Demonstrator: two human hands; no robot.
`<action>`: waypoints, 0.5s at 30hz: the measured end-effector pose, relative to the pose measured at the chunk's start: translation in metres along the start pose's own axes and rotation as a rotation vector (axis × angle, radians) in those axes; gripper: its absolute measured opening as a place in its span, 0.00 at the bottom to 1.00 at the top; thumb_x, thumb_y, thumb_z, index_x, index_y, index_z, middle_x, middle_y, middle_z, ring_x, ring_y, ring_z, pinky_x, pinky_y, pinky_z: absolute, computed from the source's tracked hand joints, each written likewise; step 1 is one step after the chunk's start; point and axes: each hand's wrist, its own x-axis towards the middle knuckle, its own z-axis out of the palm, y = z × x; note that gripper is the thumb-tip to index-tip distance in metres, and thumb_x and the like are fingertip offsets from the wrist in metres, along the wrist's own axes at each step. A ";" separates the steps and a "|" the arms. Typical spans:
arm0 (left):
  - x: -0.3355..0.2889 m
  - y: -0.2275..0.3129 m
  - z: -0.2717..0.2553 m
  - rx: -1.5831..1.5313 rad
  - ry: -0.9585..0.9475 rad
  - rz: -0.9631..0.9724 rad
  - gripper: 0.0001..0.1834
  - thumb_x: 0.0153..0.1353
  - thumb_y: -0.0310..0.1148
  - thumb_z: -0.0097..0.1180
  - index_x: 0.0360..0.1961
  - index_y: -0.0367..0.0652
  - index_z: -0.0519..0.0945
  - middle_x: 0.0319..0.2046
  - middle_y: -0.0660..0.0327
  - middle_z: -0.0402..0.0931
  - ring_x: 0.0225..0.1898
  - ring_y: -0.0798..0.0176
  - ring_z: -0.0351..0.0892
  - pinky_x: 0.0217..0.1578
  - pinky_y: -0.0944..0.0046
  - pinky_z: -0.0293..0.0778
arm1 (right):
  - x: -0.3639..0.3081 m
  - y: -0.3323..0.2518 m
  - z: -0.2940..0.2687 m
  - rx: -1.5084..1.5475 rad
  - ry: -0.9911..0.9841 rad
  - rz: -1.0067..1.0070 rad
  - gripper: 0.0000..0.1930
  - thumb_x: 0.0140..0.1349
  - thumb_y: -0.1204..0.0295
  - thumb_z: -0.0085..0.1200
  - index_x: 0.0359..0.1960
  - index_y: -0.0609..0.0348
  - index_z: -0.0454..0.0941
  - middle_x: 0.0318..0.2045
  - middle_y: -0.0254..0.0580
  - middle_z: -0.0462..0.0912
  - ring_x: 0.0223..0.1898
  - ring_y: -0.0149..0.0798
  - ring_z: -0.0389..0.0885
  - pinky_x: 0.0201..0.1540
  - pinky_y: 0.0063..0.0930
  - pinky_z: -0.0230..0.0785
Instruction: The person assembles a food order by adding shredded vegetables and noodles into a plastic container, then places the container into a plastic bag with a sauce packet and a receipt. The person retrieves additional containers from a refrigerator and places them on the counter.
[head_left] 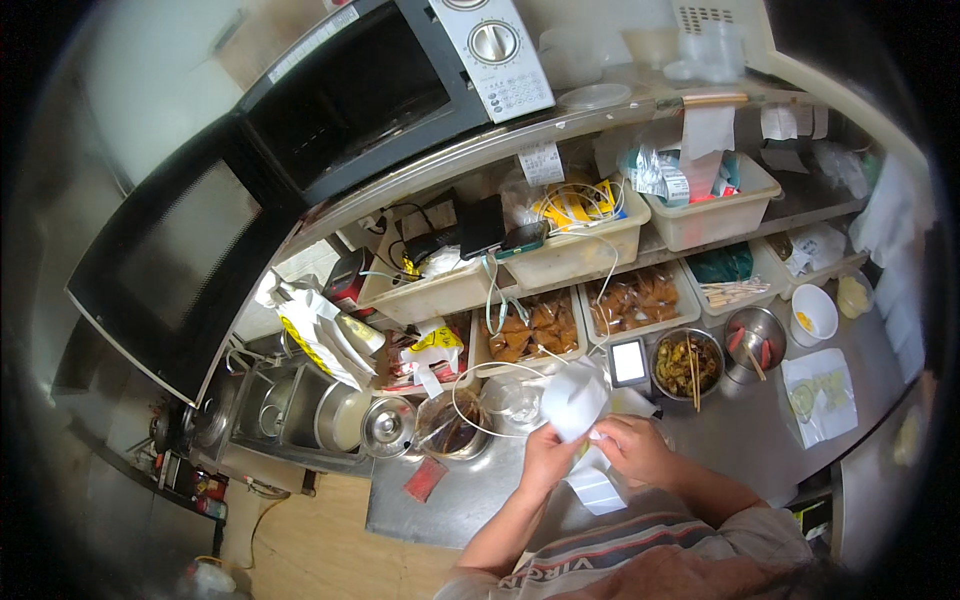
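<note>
Left hand [545, 460] and right hand [637, 450] both pinch white paper [575, 400]. It runs lengthwise far to near, near end angled right.

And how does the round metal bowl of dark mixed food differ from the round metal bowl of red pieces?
The round metal bowl of dark mixed food looks well filled; the round metal bowl of red pieces shows bare metal inside. The first sits closer to the right hand, the second farther right. Both have wooden sticks crossing their rims.

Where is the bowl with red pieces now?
Head view, right side: the bowl is beyond the right hand, between the dark-food bowl and the white tub.
</note>
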 end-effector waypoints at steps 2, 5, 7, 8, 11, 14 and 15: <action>-0.012 0.017 0.000 0.195 0.229 0.172 0.10 0.50 0.22 0.58 0.36 0.37 0.79 0.33 0.64 0.79 0.32 0.73 0.75 0.36 0.73 0.70 | -0.006 0.010 0.004 0.082 0.085 0.133 0.05 0.55 0.76 0.52 0.34 0.63 0.75 0.25 0.42 0.79 0.26 0.32 0.77 0.30 0.26 0.69; -0.019 -0.030 -0.037 -0.024 0.369 0.140 0.08 0.51 0.21 0.56 0.35 0.37 0.79 0.30 0.65 0.78 0.31 0.74 0.74 0.35 0.74 0.70 | -0.019 0.030 -0.005 0.536 0.280 0.493 0.05 0.55 0.79 0.53 0.34 0.64 0.75 0.28 0.37 0.80 0.27 0.24 0.75 0.30 0.20 0.69; -0.027 -0.046 -0.062 0.134 0.528 0.170 0.06 0.51 0.19 0.54 0.31 0.36 0.78 0.27 0.65 0.77 0.29 0.74 0.74 0.33 0.74 0.70 | -0.023 0.050 -0.017 0.740 0.438 0.543 0.05 0.58 0.78 0.48 0.35 0.64 0.74 0.28 0.36 0.79 0.28 0.25 0.75 0.33 0.20 0.68; -0.033 -0.054 -0.071 0.121 0.590 0.148 0.06 0.51 0.18 0.53 0.31 0.35 0.78 0.27 0.65 0.77 0.28 0.74 0.74 0.33 0.74 0.70 | -0.019 0.051 -0.026 0.883 0.494 0.554 0.05 0.59 0.78 0.46 0.36 0.64 0.74 0.29 0.36 0.78 0.30 0.26 0.75 0.35 0.21 0.68; -0.052 -0.075 -0.091 0.151 0.693 0.063 0.12 0.47 0.19 0.56 0.36 0.32 0.75 0.29 0.60 0.77 0.30 0.68 0.76 0.35 0.69 0.72 | -0.019 0.054 -0.039 1.304 0.559 0.728 0.06 0.59 0.78 0.44 0.35 0.62 0.73 0.30 0.36 0.77 0.32 0.27 0.74 0.37 0.23 0.68; -0.066 -0.082 -0.078 0.865 0.577 -0.047 0.24 0.42 0.23 0.61 0.44 0.33 0.71 0.36 0.52 0.75 0.38 0.57 0.75 0.42 0.59 0.70 | -0.031 0.069 -0.019 1.266 0.627 0.761 0.05 0.58 0.78 0.45 0.35 0.61 0.73 0.30 0.36 0.75 0.32 0.29 0.73 0.37 0.24 0.67; -0.072 -0.072 -0.067 1.060 0.505 0.157 0.36 0.38 0.29 0.66 0.52 0.36 0.66 0.45 0.46 0.69 0.47 0.48 0.68 0.49 0.52 0.64 | -0.030 0.063 -0.015 1.231 0.621 0.761 0.05 0.58 0.78 0.45 0.35 0.60 0.73 0.28 0.33 0.74 0.30 0.28 0.71 0.36 0.22 0.66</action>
